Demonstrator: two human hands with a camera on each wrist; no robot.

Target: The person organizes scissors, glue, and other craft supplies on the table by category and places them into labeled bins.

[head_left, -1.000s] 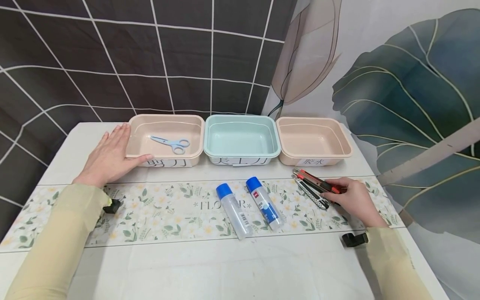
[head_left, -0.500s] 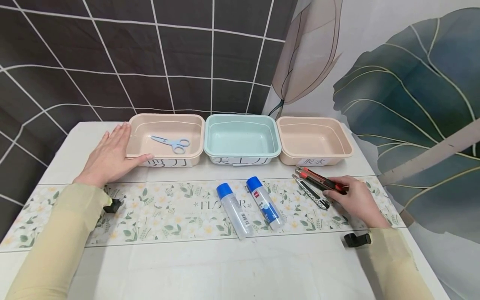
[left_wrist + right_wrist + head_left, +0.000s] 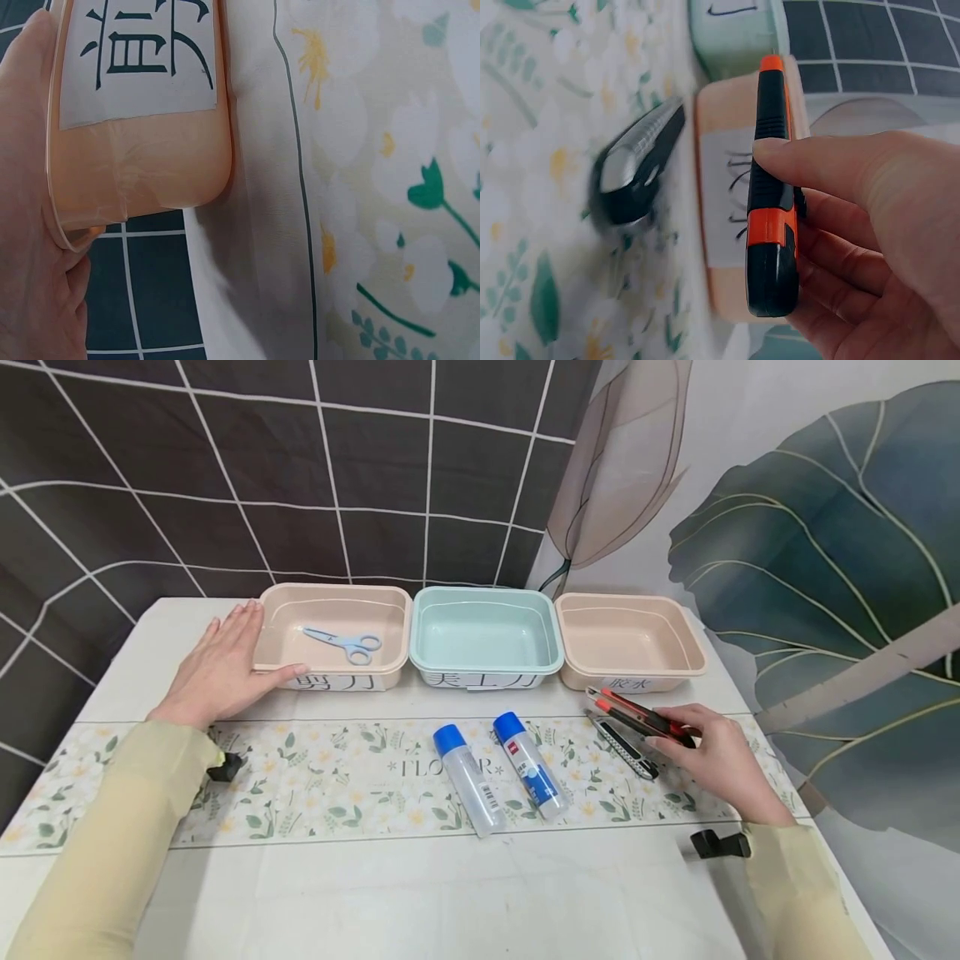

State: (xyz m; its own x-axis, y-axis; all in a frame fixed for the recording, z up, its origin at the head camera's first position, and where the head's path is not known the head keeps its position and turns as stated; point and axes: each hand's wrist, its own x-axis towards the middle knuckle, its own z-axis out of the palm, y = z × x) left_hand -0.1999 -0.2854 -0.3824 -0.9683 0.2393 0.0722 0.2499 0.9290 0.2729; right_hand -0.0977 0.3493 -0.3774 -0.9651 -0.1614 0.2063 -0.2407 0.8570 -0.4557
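Note:
My right hand (image 3: 716,758) pinches a black and orange-red utility knife (image 3: 772,191) between thumb and fingers, as the right wrist view shows. A second utility knife, silver and black (image 3: 624,747), lies on the floral cloth just beneath it. At the far left, my left hand (image 3: 221,668) rests with straight fingers along the side of a peach bin (image 3: 150,161), thumb at its front rim. Light blue scissors (image 3: 347,645) lie inside that bin. Two glue bottles with blue caps, one plain (image 3: 468,781) and one with a blue label (image 3: 531,768), lie mid-table.
A light teal bin (image 3: 486,680) and another peach bin (image 3: 577,680) stand in line beside the left one, all with paper labels on their fronts. Behind the table (image 3: 375,902) hangs a dark gridded cloth (image 3: 375,460); a leaf-patterned curtain (image 3: 825,552) is at the right.
The black and orange-red utility knife has come up off the silver one in my right hand, which has shifted slightly right. My left hand stays at the bin.

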